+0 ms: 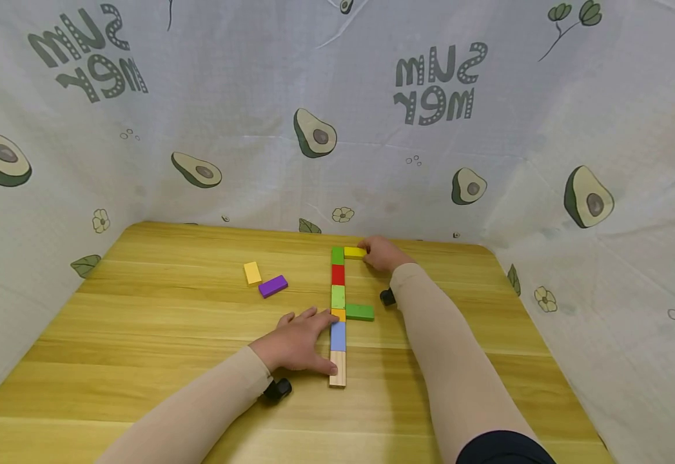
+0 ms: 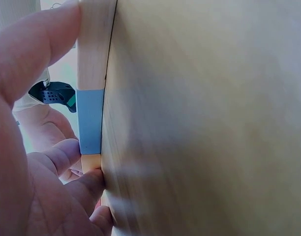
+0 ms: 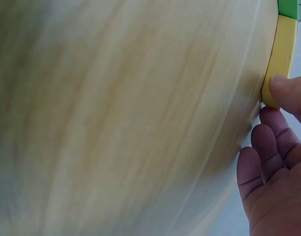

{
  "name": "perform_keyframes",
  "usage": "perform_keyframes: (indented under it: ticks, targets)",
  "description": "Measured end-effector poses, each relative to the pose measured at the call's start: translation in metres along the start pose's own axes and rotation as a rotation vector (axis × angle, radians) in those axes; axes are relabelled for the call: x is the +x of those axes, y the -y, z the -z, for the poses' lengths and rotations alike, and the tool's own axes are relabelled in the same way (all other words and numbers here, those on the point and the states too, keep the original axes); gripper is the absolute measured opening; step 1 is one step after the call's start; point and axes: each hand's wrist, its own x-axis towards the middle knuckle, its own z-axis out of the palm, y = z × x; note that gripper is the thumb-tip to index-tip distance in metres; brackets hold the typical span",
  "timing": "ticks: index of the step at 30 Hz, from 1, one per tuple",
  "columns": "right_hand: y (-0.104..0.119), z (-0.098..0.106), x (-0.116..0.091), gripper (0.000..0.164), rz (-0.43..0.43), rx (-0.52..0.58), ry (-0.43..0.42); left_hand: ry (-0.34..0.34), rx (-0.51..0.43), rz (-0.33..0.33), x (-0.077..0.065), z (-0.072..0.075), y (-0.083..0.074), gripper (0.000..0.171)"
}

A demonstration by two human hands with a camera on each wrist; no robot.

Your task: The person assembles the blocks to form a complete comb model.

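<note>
A straight column of flat wooden blocks runs away from me: a plain wood block point(image 1: 340, 379), a blue block point(image 1: 338, 336), an orange block point(image 1: 341, 316), a light green block point(image 1: 338, 297), a red block point(image 1: 338, 275) and a green block point(image 1: 338, 256). Fingers spread, my left hand point(image 1: 298, 341) touches the column's left side, its thumb at the plain block. My right hand point(image 1: 385, 254) pinches the right end of a yellow block point(image 1: 354, 253), whose other end meets the far green block; the right wrist view shows the thumb on the yellow block point(image 3: 281, 49). Another green block point(image 1: 360, 313) juts right from mid-column.
Left of the column, a light orange block point(image 1: 253, 274) and a purple block point(image 1: 273, 286) lie loose on the wooden table point(image 1: 157, 322). A printed white cloth point(image 1: 256, 84) hangs behind the table and along both sides.
</note>
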Motion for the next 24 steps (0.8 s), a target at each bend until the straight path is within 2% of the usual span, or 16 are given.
perform_keyframes:
  ticks: [8,13,19,24]
  targets:
    - [-0.001,0.0,0.0,0.045,0.005,0.001,0.008,0.0,-0.003,-0.001,-0.001,0.001,-0.001,0.096]
    - [-0.003,0.003,-0.005,0.05,-0.001,0.043,0.011,0.003,-0.007,-0.001,0.0,0.0,-0.001,0.096]
    - [-0.007,0.008,-0.014,0.055,-0.01,0.095,0.011,0.008,-0.011,0.003,-0.001,0.0,-0.002,0.096]
    - [-0.004,0.014,-0.028,0.052,0.031,0.116,0.012,0.006,-0.003,0.006,-0.001,0.001,-0.001,0.097]
